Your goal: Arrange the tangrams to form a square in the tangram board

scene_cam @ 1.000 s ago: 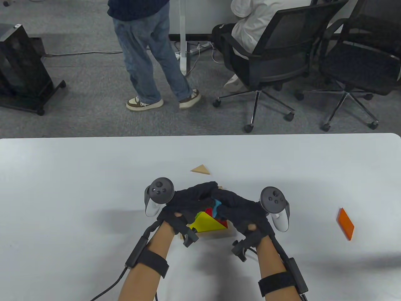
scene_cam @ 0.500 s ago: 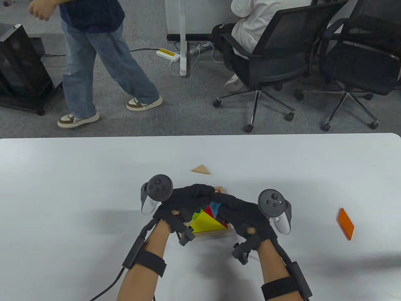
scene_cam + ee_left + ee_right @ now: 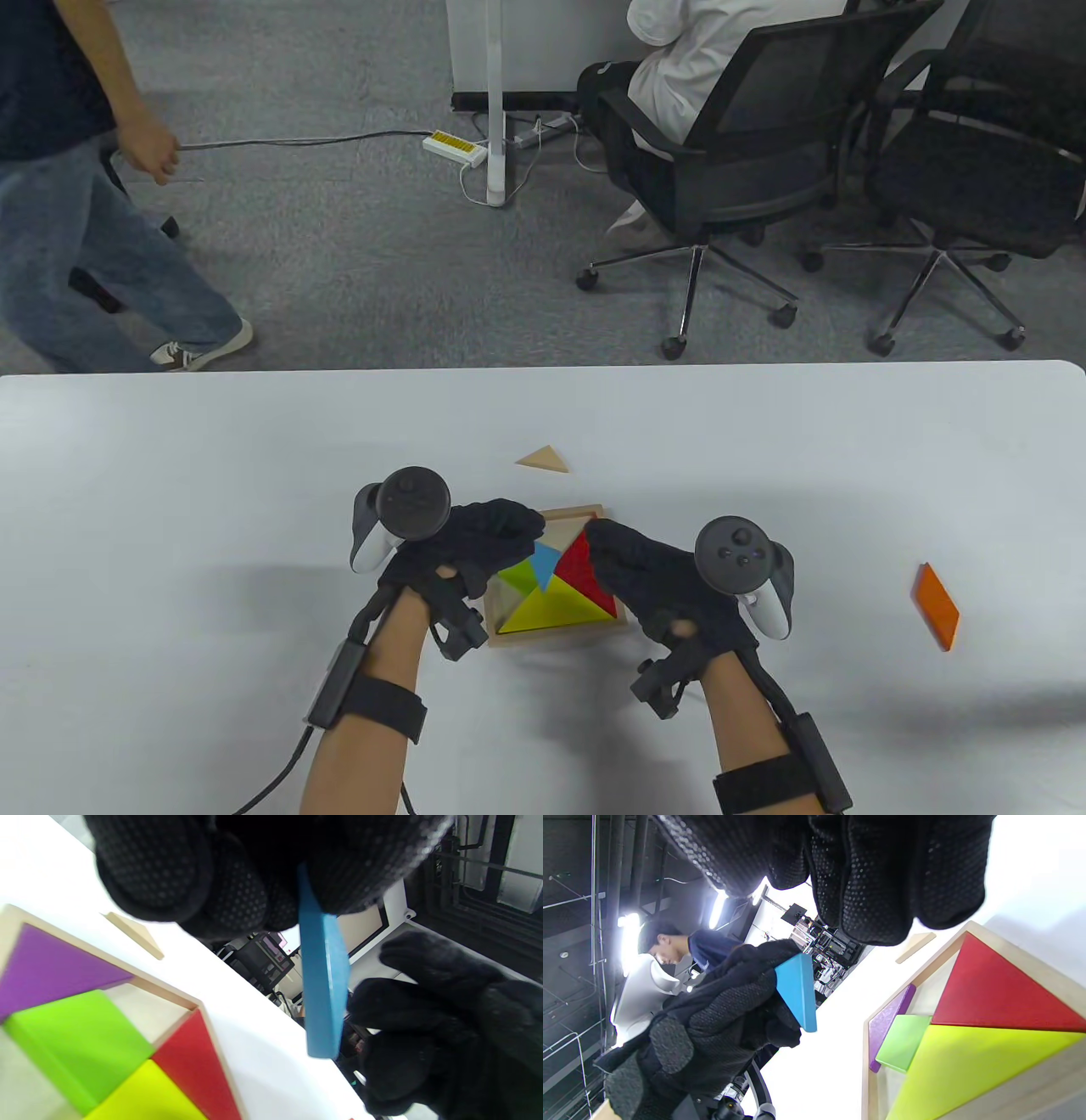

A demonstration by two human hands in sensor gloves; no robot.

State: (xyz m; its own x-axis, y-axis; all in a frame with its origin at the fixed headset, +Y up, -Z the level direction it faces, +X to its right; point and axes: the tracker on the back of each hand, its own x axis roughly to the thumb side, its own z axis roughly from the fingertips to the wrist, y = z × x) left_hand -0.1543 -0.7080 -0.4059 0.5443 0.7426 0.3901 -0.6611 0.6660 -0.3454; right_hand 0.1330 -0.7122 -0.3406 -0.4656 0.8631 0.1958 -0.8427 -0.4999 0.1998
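The wooden tangram board [image 3: 573,513] lies between my hands. In it sit a yellow triangle [image 3: 556,609], a red triangle [image 3: 585,570], a green piece [image 3: 512,577] and a purple triangle [image 3: 51,963]. My left hand [image 3: 526,543] pinches a blue triangle [image 3: 543,563] on edge, lifted above the board's left part; the left wrist view shows the blue triangle [image 3: 324,984] hanging from the fingers. My right hand [image 3: 607,543] hovers at the board's right side with loosely curled fingers and holds nothing.
A plain wooden triangle [image 3: 543,459] lies on the white table just beyond the board. An orange parallelogram [image 3: 935,606] lies far to the right. Beyond the table a person walks at the left and another sits in an office chair [image 3: 764,153].
My hands have drawn apart and uncovered the board. The left hand has moved left with the blue triangle. The person behind has walked off to the left.
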